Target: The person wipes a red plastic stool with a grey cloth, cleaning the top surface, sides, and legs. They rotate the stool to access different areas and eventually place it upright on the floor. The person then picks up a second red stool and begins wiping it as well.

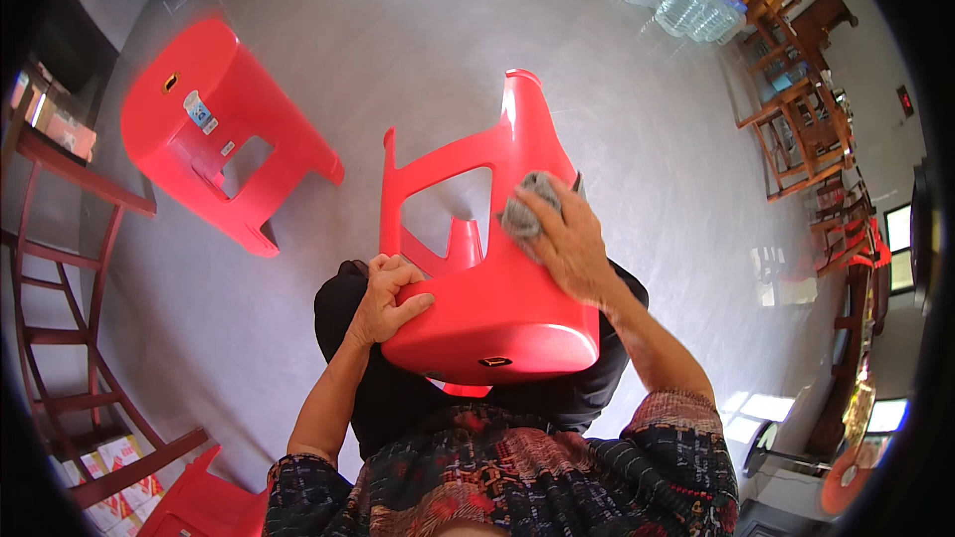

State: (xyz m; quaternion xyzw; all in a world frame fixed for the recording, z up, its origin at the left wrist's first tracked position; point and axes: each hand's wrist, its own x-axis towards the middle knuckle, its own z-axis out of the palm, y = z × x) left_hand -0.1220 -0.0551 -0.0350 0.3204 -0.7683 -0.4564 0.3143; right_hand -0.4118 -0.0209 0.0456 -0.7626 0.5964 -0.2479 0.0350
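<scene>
A red plastic stool (477,308) lies tipped across my lap, its seat toward me and its legs pointing away. My left hand (388,300) grips the stool at the left edge near the seat, fingers curled over the rim. My right hand (565,244) presses a grey cloth (529,207) against the stool's right side, near the top of a leg. The cloth is bunched under the fingers. Part of the stool's underside shows through the opening between its legs.
Another red stool (189,109) stands on the grey floor (328,30) at left. A third red stool (204,502) is partly visible at lower left, beside a wooden rack (65,338). Packs of water bottles (696,5) and wooden chairs (801,129) line the right wall.
</scene>
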